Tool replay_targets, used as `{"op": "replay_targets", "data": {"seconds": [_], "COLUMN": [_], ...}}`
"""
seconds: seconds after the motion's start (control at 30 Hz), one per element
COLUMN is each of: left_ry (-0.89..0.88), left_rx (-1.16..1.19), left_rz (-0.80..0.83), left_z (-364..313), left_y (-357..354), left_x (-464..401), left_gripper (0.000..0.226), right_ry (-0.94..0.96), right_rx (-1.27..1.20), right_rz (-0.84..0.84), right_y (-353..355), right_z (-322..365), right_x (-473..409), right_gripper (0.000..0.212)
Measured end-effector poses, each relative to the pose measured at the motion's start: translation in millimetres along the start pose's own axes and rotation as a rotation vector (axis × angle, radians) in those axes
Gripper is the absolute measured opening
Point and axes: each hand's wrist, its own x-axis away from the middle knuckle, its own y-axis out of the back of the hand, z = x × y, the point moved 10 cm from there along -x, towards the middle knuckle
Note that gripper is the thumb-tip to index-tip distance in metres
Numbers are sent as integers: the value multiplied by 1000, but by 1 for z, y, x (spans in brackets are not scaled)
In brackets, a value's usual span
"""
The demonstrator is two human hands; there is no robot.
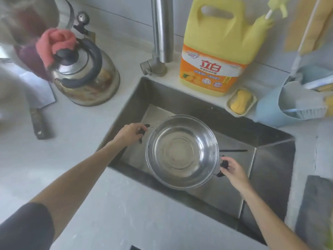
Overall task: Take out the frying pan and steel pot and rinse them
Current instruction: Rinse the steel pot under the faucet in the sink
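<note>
A round steel pot (182, 152) with two black side handles hangs upright and empty over the steel sink (270, 159), near its front edge. My left hand (128, 133) grips the pot's left handle. My right hand (233, 168) grips the right handle. No frying pan shows in this view.
The tap (162, 33) rises behind the sink. A steel kettle (86, 78) with a pink cloth (55, 42) stands on the left counter, beside a cleaver (38, 112). A yellow detergent jug (214, 49), a soap dish (241, 101) and a blue basket (288, 105) line the back right. A dark rod (232, 151) lies in the sink.
</note>
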Motion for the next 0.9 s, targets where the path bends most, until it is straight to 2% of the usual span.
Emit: {"op": "replay_targets", "data": {"seconds": [0.27,0.37,0.53,0.6,0.7,0.73,0.77,0.83,0.9], "left_ry": [140,146,122,89,-45,-63,-54,-5,-18], "left_rx": [-7,-34,-159,-134,100,152,168,108,47], "left_rz": [21,48,147,22,-394,-485,-533,-512,-483], "left_z": [36,41,30,12,-40,-56,-70,-92,-109], "left_y": [-43,-50,-43,-14,70,94,113,133,141], "left_x": [-38,-42,-43,-37,-19,-15,-15,-26,-36], "left_gripper": [29,32,25,26,35,41,47,57,54], "right_ry": [-108,-112,-81,-65,-41,-40,-52,-56,-42], "right_rx": [-9,-42,-59,-54,-53,-53,-43,-41,-31], "right_rz": [57,38,41,48,55,54,52,39,36], "right_y": [-34,-37,-39,-39,-37,-37,-36,-36,-37], "right_z": [-42,-47,-47,-49,-44,-43,-43,-42,-40], "right_x": [-28,-33,-38,-36,-34,-34,-34,-35,-37], "right_gripper": [48,53,48,49,50,50,50,52,53]}}
